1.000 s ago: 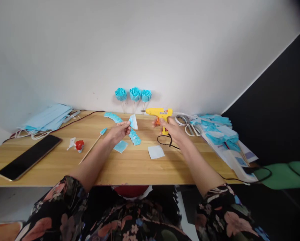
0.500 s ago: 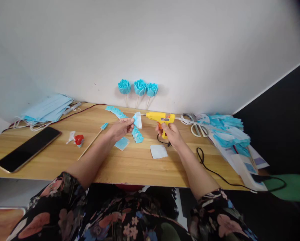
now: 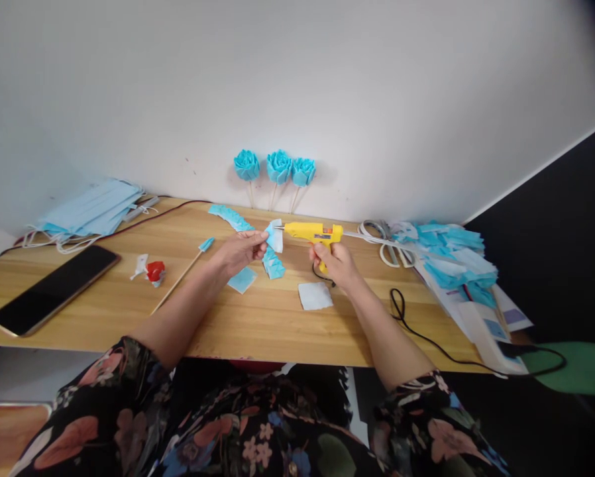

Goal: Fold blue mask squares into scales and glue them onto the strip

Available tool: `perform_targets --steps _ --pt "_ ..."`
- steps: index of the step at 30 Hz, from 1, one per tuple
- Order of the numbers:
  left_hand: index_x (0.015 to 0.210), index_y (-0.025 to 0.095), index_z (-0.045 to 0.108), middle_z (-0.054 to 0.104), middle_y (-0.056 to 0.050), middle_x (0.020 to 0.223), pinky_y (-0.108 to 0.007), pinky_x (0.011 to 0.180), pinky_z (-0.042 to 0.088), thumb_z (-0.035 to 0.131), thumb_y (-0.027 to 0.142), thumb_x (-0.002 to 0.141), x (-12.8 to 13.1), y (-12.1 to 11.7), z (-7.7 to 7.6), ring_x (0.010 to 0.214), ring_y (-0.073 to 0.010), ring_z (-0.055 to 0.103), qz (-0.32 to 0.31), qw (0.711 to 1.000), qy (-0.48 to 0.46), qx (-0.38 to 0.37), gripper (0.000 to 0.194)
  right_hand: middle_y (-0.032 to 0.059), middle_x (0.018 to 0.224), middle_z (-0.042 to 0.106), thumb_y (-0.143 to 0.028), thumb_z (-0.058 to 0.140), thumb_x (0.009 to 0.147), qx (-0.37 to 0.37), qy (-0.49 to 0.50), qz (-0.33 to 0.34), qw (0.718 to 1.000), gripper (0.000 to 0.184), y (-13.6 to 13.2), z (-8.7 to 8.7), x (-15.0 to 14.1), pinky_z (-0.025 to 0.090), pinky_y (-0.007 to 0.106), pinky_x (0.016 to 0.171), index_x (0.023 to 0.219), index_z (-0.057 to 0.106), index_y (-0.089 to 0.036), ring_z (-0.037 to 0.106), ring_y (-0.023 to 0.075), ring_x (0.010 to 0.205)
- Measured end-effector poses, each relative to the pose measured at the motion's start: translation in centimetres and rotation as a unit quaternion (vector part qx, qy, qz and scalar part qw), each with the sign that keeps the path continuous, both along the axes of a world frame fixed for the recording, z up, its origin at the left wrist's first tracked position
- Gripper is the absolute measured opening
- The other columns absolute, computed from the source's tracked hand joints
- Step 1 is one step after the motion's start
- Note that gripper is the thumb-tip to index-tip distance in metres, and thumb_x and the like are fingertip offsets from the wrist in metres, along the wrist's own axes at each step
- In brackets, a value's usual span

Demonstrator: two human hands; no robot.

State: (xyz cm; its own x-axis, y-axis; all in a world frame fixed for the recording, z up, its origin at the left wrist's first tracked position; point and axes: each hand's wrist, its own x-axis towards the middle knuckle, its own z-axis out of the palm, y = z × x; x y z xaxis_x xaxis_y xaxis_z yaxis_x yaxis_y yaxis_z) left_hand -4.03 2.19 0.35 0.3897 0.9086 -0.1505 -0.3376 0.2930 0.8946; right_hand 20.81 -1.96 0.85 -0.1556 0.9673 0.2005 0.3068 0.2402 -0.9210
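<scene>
Between thumb and fingertips, my left hand [image 3: 245,250] pinches a small blue-and-white fabric piece [image 3: 275,237]. My right hand [image 3: 334,262] is wrapped round the handle of a yellow hot glue gun [image 3: 310,232], whose nozzle is at the fabric piece; whether it touches cannot be told. A crinkled blue strip [image 3: 228,215] lies under and behind the left hand. Below the hands lie a blue square [image 3: 242,280] and a white square [image 3: 315,296]. Left of my left hand is a thin wooden stick [image 3: 178,281] with a blue tip.
Three blue fabric roses [image 3: 279,167] on sticks lean against the wall. At left are face masks [image 3: 91,209], a phone [image 3: 54,289] and a red wrapped thing [image 3: 155,271]. At right are scissors [image 3: 395,255], blue scraps [image 3: 451,248], a black cable [image 3: 427,339] and a white power strip [image 3: 491,341].
The glue gun has moved slightly left, bringing its nozzle onto or over the fabric piece. My left hand keeps its pinch. The whole view has shifted a little.
</scene>
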Motion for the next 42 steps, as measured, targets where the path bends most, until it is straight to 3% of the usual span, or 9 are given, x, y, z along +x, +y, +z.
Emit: perform_targets --steps 14,25,32,42 --pt "0.058 0.013 0.063 0.06 0.001 0.054 -0.021 0.052 0.041 0.092 0.04 0.06 -0.1 0.1 -0.1 0.048 -0.0071 0.053 -0.019 1.0 0.002 0.001 0.039 0.0008 0.063 0.06 -0.069 0.055 0.086 0.022 -0.051 -0.031 0.998 0.053 0.1 -0.2 0.1 0.044 0.026 0.058 0.065 0.056 -0.02 0.056 0.012 0.056" --pt "0.057 0.012 0.063 0.058 0.001 0.053 -0.02 0.051 0.04 0.085 0.034 0.072 -0.1 0.1 0.0 0.047 -0.0064 0.051 -0.02 1.0 0.005 0.004 0.035 -0.0005 0.06 0.056 -0.066 0.058 0.083 0.019 -0.059 -0.038 0.997 0.049 -0.4 0.5 -0.3 0.042 0.027 0.056 0.065 0.054 -0.021 0.051 0.0119 0.054" --pt "0.057 0.012 0.063 0.058 0.0 0.053 -0.02 0.051 0.04 0.084 0.03 0.075 -0.1 0.2 -0.1 0.048 -0.0067 0.051 -0.003 1.0 -0.005 -0.002 0.033 -0.0004 0.058 0.054 -0.059 0.053 0.085 0.046 -0.113 -0.054 0.991 0.042 -0.5 0.9 -0.4 0.038 0.028 0.056 0.066 0.052 -0.021 0.049 0.0133 0.055" --pt "0.058 0.013 0.063 0.06 0.001 0.052 -0.02 0.051 0.041 0.086 0.029 0.069 0.0 0.0 0.2 0.047 -0.0068 0.052 -0.006 1.0 -0.001 -0.015 0.031 0.0009 0.064 0.06 -0.056 0.055 0.087 0.069 -0.104 -0.04 0.991 0.039 -0.1 0.3 -0.2 0.044 0.028 0.061 0.068 0.057 -0.021 0.054 0.0147 0.06"
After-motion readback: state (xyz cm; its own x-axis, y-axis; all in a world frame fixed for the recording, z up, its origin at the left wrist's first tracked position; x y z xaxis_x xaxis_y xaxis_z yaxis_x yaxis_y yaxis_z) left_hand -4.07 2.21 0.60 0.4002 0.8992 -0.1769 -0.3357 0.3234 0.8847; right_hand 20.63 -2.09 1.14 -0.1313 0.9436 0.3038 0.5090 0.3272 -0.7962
